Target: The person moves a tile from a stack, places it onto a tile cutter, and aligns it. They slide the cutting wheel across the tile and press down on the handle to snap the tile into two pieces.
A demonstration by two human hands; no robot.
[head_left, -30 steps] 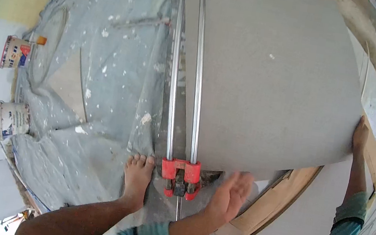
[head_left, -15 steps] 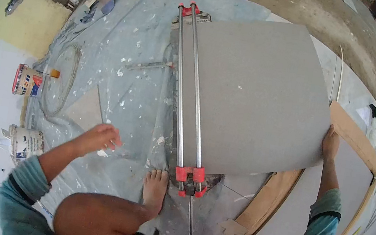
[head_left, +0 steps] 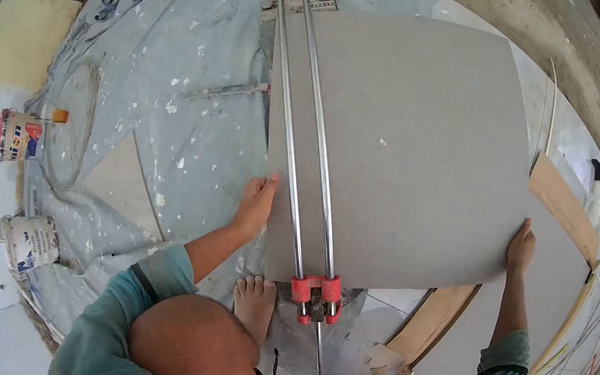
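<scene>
A large grey tile (head_left: 409,142) lies under the two steel rails of a tile cutter (head_left: 302,125) with red end blocks. My left hand (head_left: 257,203) grips the tile's left edge, just left of the rails, fingers bent at the edge. On the far side, my right hand (head_left: 520,248) holds the tile's right edge, its fingers partly hidden. The cutter's handle (head_left: 320,356) points toward me, between my feet.
Two buckets, one upright (head_left: 16,136) and one white and stained (head_left: 29,242), stand at the left. A triangular tile piece (head_left: 126,183) lies on the blue sheet (head_left: 177,74). Cardboard strips (head_left: 436,319) and another grey tile (head_left: 554,267) are at the right.
My left hand has moved right, from above the sheet to the tile's left edge. The tile's left part now reaches further left past the rails. My right hand stays at the right edge.
</scene>
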